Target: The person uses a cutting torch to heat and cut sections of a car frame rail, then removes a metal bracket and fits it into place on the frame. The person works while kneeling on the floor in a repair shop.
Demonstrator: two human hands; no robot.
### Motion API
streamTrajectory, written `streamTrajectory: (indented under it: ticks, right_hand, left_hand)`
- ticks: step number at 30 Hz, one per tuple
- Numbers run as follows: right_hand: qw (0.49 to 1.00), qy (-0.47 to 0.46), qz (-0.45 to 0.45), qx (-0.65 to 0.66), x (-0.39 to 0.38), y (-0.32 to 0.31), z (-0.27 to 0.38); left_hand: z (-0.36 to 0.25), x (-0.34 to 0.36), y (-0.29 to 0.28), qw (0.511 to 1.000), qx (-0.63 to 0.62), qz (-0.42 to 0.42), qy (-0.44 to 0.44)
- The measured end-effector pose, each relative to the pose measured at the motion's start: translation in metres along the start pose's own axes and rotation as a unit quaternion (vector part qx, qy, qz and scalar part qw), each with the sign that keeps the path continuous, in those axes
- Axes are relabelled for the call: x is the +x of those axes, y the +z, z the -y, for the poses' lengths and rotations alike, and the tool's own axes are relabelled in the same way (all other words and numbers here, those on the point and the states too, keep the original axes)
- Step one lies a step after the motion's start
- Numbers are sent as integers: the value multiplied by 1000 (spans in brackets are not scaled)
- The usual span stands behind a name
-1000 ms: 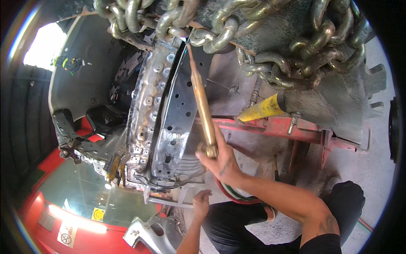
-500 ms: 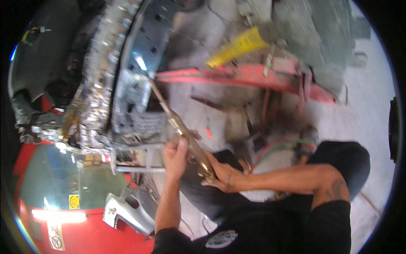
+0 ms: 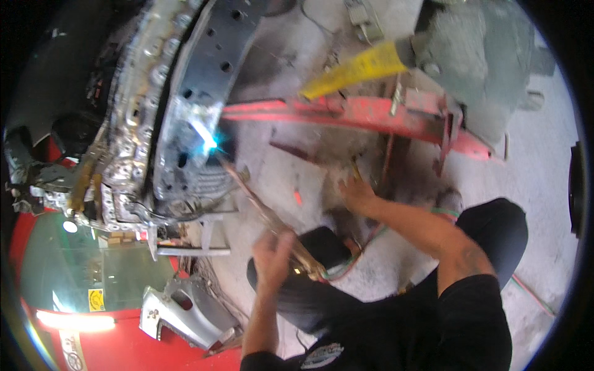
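My left hand (image 3: 272,256) is wrapped round the handle of a brass gas torch (image 3: 263,210), which slants up and to the left. At its tip burns a bright blue-white flame (image 3: 209,142), right over the lower part of a dark metal panel with holes (image 3: 213,77). The glare hides the spot under it. My right hand (image 3: 357,193) is off the torch, reaching forward below the red beam. Its fingers are at a thin tool with a yellowish end (image 3: 354,163); blur hides whether they are closed on it.
A red metal beam (image 3: 371,114) crosses ahead, with a yellow bar (image 3: 356,69) above it. At the left stands a stripped car body edge (image 3: 139,111). A silver body part (image 3: 189,312) lies by a red car (image 3: 124,340). Red and green hoses (image 3: 352,263) trail from the torch.
My right hand has let go of the torch's rear end and moved forward to the thin tool. The torch and flame have come lower on the panel, still held by my left hand.
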State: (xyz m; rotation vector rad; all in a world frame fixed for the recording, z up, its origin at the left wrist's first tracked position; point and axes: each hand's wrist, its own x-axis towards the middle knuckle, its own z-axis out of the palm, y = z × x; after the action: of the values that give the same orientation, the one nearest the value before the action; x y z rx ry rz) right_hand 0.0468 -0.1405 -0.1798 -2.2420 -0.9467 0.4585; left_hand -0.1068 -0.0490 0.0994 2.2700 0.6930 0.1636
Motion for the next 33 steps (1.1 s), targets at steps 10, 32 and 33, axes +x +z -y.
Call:
streamTrajectory:
  ticks: [10, 32, 33]
  right_hand:
    - [993, 106, 49, 10, 44, 92, -54]
    - [915, 50, -216, 337, -177, -236, 87]
    - [900, 43, -232, 367, -188, -242, 93]
  left_hand:
    - [15, -13, 36, 995, -39, 70, -64]
    - [102, 130, 52, 941, -279, 31, -187]
    - [105, 133, 52, 940, -287, 49, -178]
